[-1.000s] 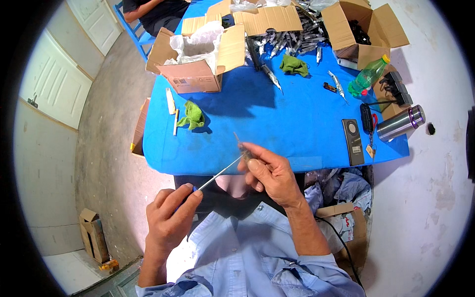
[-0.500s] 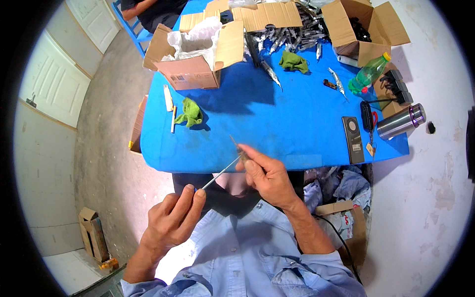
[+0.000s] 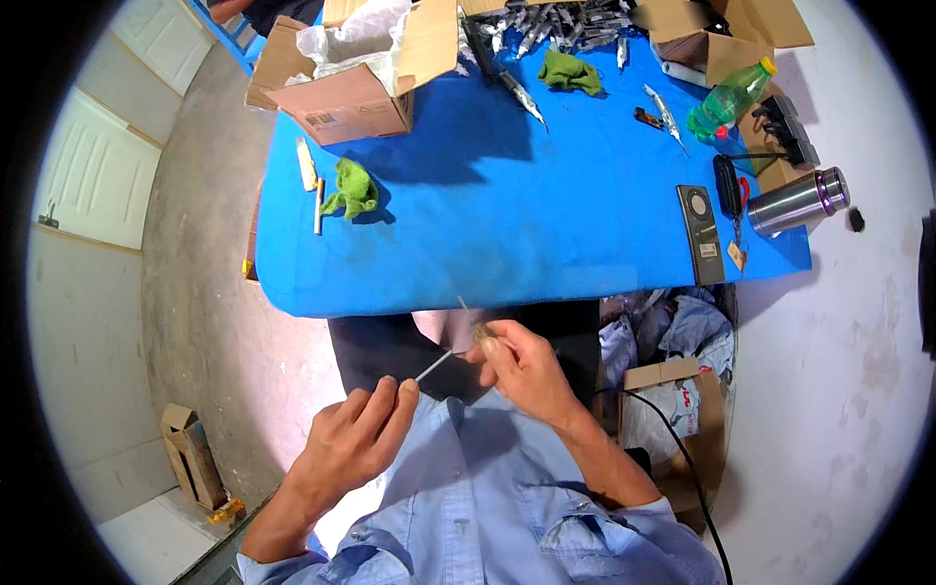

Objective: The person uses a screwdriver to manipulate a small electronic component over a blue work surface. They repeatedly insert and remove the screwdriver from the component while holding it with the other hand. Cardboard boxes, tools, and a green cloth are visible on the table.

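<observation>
My left hand (image 3: 366, 429) is closed around a slim tool with a thin metal shaft (image 3: 434, 367), like a screwdriver; its handle is hidden in my fist. The shaft slants up to the right, its end close to my right fingertips. My right hand (image 3: 526, 370) pinches a small brownish-grey piece (image 3: 482, 332) with a thin pointed end standing up from it. The fingers cover most of this piece, so its kind does not show. Both hands are in front of my shirt, just off the near edge of the blue-covered table (image 3: 468, 244).
Left on the table are a green cloth (image 3: 353, 189) and an open cardboard box (image 3: 341, 109). Slim silver-wrapped pieces (image 3: 556, 27) are heaped at the back. A phone (image 3: 698, 234), steel flask (image 3: 799, 203) and green bottle (image 3: 729, 100) stand or lie right. A black cable (image 3: 687, 478) hangs below.
The table sits higher in the picture, and both hands are farther back from its edge. Less of the metal shaft shows, and its end has dropped from the small piece to beside my right fingers.
</observation>
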The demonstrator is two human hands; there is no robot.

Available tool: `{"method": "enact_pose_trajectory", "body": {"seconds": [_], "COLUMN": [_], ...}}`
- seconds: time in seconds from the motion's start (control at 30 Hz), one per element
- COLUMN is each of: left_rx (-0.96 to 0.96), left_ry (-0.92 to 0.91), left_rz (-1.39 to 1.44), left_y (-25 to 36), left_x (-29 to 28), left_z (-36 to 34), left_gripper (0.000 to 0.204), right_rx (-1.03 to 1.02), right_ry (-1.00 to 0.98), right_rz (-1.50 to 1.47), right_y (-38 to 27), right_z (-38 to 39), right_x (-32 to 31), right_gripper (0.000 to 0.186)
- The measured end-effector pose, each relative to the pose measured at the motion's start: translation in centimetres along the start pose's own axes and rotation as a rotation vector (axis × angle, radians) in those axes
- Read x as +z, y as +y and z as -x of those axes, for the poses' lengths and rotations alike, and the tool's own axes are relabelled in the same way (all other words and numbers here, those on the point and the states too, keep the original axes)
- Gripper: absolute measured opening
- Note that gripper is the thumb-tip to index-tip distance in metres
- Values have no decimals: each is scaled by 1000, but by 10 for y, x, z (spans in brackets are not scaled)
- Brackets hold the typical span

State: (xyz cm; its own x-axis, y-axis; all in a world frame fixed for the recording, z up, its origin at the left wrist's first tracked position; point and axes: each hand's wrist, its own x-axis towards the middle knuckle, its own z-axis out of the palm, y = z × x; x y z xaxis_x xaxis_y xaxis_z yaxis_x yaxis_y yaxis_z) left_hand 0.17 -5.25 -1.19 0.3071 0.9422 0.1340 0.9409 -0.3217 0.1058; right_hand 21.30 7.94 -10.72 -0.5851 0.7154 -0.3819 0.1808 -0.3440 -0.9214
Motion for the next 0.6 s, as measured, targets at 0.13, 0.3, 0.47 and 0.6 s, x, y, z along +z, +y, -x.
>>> {"method": "enact_pose_trajectory", "body": {"seconds": [0.13,0.3,0.47,0.6], "left_rx": [-18,-2,-25,35], "left_ry": [-2,46,-28,-21], "left_rz": [17,-18,-38,-72], "left_y": [-1,-9,-10,-14], "left_x": [11,19,11,8], "left_z": [-5,-10,-19,-25], "left_gripper": [46,52,56,51], "right_rx": [-126,3,44,-8], "right_ry": [-23,-95,-123,-128], "right_rz": [-43,-196,-122,-110], "right_y": [20,15,15,21], "right_z": [-8,-23,-29,-30], "right_x": [0,-7,-8,-3], "right_gripper": [26,31,23,24]}}
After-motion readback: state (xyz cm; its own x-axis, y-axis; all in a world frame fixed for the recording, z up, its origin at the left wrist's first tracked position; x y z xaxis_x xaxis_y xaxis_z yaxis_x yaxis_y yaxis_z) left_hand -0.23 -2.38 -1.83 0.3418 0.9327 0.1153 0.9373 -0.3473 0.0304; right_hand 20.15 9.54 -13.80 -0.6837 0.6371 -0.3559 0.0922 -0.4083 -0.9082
